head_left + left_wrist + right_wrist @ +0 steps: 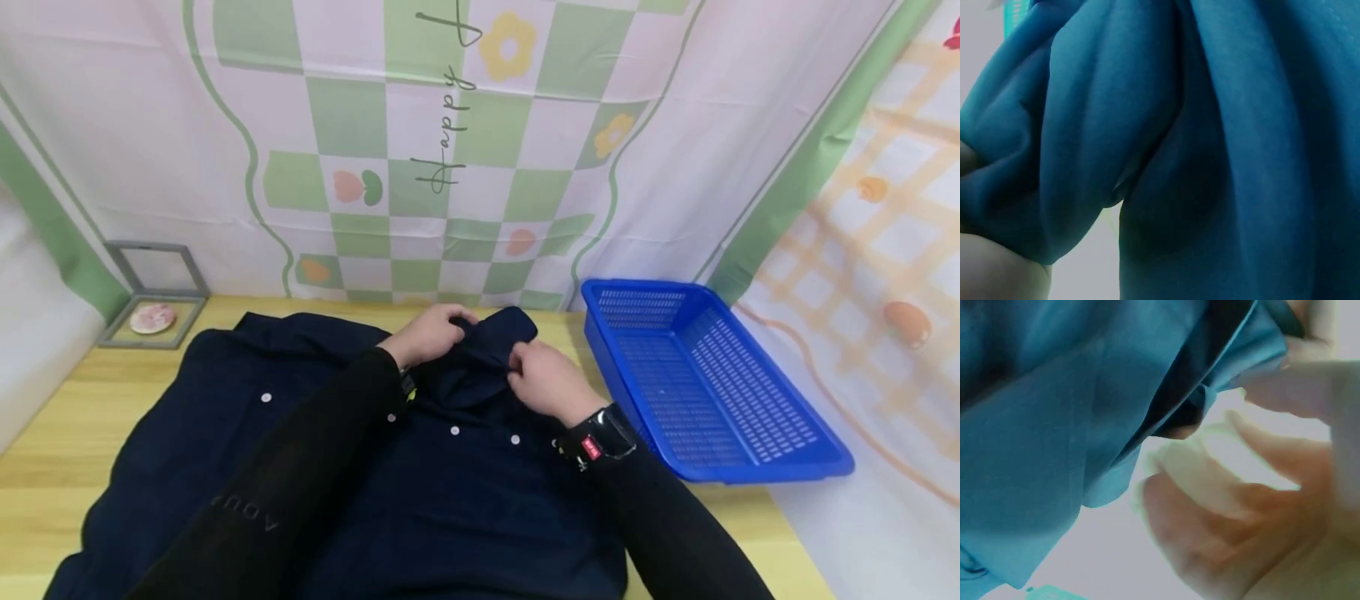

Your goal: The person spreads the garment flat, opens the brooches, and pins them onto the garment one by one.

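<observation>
A navy shirt [450, 492] with a row of small white buttons [454, 431] lies spread over the table, bunched up near its far edge. There my left hand [432, 335] pinches the raised cloth with curled fingers; in the left wrist view, parts of that hand [997, 265] show at the left edge, around a fold. My right hand [551, 379] holds the right side of the same bunched part, below an upturned flap [513, 327]. Close up, the right hand's thumb [1288, 390] meets the edge of the cloth [1250, 356], while the other fingers curl loosely below.
A blue perforated plastic basket [750, 400] stands on the right of the wooden table [45, 500]. At the back left is a grey square frame [142, 340] with a pink-and-white round item [152, 318] on it. Patterned curtains [487, 200] close off the back and sides.
</observation>
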`<state>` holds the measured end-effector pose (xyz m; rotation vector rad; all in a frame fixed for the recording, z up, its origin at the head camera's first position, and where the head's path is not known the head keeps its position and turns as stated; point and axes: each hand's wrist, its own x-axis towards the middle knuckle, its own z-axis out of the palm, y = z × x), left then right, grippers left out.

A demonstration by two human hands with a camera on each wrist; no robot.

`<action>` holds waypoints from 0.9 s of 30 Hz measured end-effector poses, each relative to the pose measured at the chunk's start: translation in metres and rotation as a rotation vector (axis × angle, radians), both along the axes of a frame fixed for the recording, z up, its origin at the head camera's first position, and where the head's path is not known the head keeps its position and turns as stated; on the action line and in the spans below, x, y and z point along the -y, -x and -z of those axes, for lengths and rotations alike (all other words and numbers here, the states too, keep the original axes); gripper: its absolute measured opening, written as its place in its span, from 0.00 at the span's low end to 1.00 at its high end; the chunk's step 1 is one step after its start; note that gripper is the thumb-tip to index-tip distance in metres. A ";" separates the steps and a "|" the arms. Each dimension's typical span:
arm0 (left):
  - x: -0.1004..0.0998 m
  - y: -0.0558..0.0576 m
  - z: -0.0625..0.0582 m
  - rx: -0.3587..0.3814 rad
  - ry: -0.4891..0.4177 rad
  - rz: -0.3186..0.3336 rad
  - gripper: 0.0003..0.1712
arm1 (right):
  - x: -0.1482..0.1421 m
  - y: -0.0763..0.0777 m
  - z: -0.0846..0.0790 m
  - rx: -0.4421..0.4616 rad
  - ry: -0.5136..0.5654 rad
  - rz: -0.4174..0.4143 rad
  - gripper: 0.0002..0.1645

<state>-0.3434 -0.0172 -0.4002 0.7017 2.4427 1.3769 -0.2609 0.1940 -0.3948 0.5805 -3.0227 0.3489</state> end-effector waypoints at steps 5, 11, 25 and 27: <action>-0.001 0.001 -0.001 -0.017 -0.023 -0.067 0.10 | 0.005 -0.007 0.012 0.254 -0.244 0.061 0.36; -0.001 0.004 -0.001 -0.047 -0.279 -0.199 0.10 | 0.004 0.000 0.020 0.323 -0.274 0.096 0.45; 0.038 0.000 -0.054 -0.436 -0.598 -0.397 0.06 | -0.006 0.009 0.019 0.402 -0.195 0.268 0.71; 0.046 -0.001 -0.058 -0.648 -0.408 -0.376 0.06 | -0.007 0.010 0.020 0.401 -0.191 0.301 0.73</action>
